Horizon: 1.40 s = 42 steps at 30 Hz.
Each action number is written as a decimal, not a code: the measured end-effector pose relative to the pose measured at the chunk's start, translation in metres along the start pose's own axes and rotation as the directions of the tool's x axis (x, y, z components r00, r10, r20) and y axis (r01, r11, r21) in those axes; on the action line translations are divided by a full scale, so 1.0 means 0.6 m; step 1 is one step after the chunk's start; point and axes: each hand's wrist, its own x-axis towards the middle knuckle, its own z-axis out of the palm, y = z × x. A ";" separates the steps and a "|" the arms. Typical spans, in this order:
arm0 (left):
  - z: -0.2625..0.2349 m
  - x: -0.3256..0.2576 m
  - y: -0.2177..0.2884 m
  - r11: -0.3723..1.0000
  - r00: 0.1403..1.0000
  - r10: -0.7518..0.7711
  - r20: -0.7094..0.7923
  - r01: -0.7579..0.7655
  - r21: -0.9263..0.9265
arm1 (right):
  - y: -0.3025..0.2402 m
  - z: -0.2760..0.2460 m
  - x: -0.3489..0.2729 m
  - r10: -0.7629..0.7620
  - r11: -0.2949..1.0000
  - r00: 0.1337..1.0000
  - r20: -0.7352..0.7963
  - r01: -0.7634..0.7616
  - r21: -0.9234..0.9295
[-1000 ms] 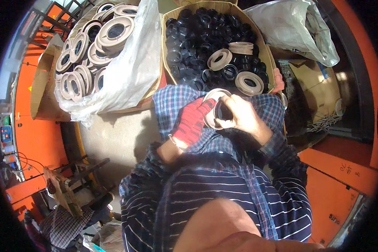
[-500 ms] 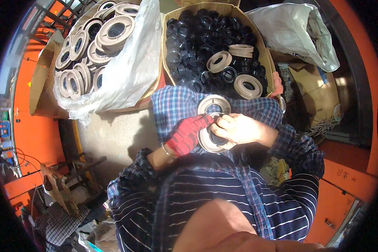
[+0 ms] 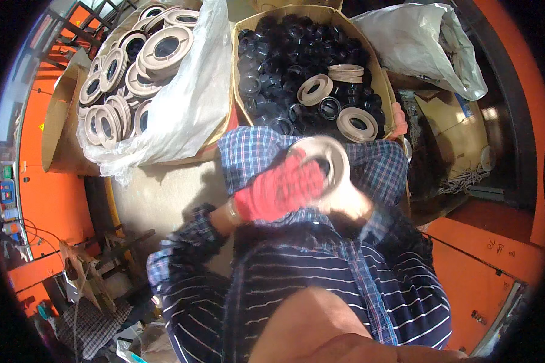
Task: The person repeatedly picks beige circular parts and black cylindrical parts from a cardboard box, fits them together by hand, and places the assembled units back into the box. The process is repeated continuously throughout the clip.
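Both hands meet on one beige ring (image 3: 324,158), held over the lap, just in front of the near edge of the box (image 3: 246,36) of black caps (image 3: 284,54). The left hand (image 3: 278,193), in a red glove, is closed over the ring's left and lower side. The right hand (image 3: 345,202), bare, grips it from below; motion blur hides the fingers. The ring is tilted, its open centre facing up. Three more beige rings (image 3: 357,124) lie on the black caps at the box's near right. A second box (image 3: 57,121) at the left, lined with a clear bag (image 3: 188,103), holds many larger beige rings (image 3: 163,49). A grey sack (image 3: 418,42) sits at the upper right.
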 end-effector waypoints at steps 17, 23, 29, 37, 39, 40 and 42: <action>-0.141 0.070 -0.214 0.787 0.754 -0.522 -0.399 0.606 0.115 | 0.024 -0.200 0.243 0.303 -0.267 0.900 -0.314 -0.236 -0.934; 0.236 0.152 -0.336 0.675 0.497 -0.736 0.459 0.589 0.444 | 0.053 -0.230 0.221 0.177 0.078 0.922 -0.344 -0.361 -0.929; 0.235 0.146 -0.392 0.411 0.440 -0.886 0.145 0.891 -0.195 | 0.010 -0.244 0.234 -0.131 0.616 0.837 -0.532 -0.352 -0.705; 0.095 0.077 -0.230 -0.362 0.544 -0.757 0.361 0.109 -0.926 | -0.091 -0.104 0.181 -0.274 0.938 0.919 -0.283 0.190 -0.291; 0.104 0.047 -0.184 0.506 0.740 -0.671 0.044 0.501 -0.702 | -0.110 -0.072 0.143 -0.366 0.514 0.930 0.035 0.233 -0.826; 0.108 0.036 -0.162 0.704 0.790 -0.611 -0.052 0.513 -0.491 | -0.110 -0.055 0.131 -0.354 0.463 0.932 0.079 0.248 -0.851; 0.107 0.029 -0.119 0.572 0.697 -0.717 0.000 0.590 -0.570 | -0.115 -0.045 0.109 -0.278 0.418 0.956 0.095 0.209 -0.884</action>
